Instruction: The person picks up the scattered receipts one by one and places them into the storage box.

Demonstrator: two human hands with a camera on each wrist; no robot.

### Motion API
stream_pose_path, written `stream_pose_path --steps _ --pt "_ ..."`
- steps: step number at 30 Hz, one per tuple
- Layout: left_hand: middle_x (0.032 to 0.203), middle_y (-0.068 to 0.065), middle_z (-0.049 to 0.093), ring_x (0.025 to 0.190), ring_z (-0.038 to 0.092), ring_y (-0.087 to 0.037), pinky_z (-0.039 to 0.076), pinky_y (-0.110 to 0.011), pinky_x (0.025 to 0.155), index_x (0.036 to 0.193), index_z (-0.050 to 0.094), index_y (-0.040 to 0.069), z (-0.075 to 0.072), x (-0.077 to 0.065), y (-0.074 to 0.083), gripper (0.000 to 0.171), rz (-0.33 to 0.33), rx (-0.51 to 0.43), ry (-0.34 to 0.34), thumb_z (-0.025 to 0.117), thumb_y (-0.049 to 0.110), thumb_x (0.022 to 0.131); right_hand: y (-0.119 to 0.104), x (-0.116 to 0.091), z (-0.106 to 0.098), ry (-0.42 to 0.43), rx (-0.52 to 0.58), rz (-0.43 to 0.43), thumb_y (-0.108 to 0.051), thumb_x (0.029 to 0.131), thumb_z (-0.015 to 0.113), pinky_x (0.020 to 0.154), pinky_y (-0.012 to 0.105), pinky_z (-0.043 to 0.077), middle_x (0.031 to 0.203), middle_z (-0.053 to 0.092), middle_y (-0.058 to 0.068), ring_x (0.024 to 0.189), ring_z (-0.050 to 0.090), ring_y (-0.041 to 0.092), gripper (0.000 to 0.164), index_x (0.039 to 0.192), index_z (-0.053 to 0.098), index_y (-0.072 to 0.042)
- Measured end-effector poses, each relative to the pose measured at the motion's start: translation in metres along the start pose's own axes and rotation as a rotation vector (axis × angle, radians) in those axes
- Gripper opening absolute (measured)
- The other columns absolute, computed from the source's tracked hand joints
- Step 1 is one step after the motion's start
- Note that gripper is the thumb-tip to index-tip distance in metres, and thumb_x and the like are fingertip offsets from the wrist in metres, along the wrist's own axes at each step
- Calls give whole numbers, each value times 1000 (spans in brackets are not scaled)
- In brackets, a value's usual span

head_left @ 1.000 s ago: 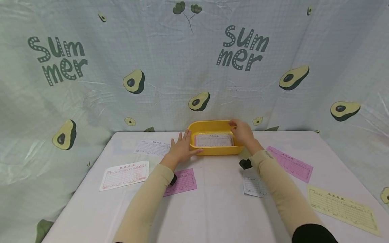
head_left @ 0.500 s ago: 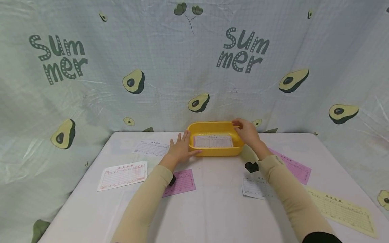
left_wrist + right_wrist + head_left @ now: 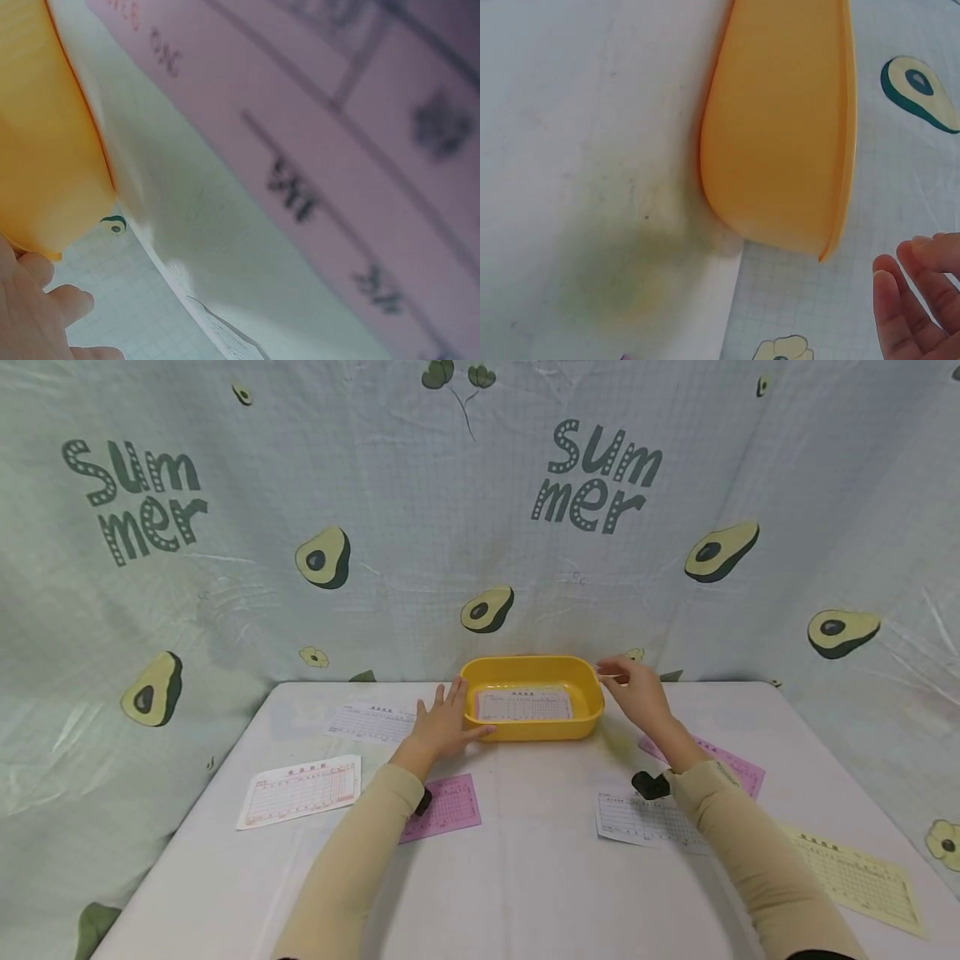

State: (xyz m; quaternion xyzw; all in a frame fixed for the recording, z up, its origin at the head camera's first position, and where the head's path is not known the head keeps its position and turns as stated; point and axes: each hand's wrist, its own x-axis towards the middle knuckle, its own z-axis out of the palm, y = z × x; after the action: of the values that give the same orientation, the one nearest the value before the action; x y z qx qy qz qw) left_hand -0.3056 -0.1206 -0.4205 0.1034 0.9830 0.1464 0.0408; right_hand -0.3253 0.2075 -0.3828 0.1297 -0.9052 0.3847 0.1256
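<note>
A yellow plastic basket [image 3: 536, 732] stands at the back middle of the table, with a white printed form slip [image 3: 525, 705] lying in it over a pink edge. My left hand [image 3: 441, 727] rests on the basket's left end, fingers spread along the side and thumb at the front wall. In the left wrist view its fingertips [image 3: 71, 304] are by the rim. Just off the right end is my right hand [image 3: 637, 693], its fingers loosely bent and holding nothing. The right wrist view shows a gap between these fingers [image 3: 889, 300] and the basket wall [image 3: 780, 127].
Slips lie about the white table [image 3: 517, 860]: a red-printed one [image 3: 303, 792] and a white one [image 3: 371, 723] at left, a pink one [image 3: 450, 807] under the left wrist, a white one [image 3: 637, 818], a pink one [image 3: 738, 768] and a yellow one [image 3: 862, 877] at right.
My right hand has let go of the basket's right end and moved off to the right. The left hand has stayed on the basket, and the slip inside lies as before.
</note>
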Motion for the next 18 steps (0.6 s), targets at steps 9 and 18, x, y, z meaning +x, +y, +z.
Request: stream_pose_path --steps 9,18 --pt "171 -11 1 156 5 -39 3 -67 120 165 1 6 -1 -1 -1 112 -2 -15 -3 57 70 93 14 -21 -22 19 -26 -70 -2 101 62 95 57 53 117 71 25 106 66 44 29 129 64 5" --pt "172 -12 3 156 5 -39 3 -66 120 165 2 5 -4 -2 0 111 6 -22 -6 57 70 93 32 -42 -54 -100 -104 -9 -2 102 59 96 61 50 118 70 27 111 64 46 32 132 61 6"
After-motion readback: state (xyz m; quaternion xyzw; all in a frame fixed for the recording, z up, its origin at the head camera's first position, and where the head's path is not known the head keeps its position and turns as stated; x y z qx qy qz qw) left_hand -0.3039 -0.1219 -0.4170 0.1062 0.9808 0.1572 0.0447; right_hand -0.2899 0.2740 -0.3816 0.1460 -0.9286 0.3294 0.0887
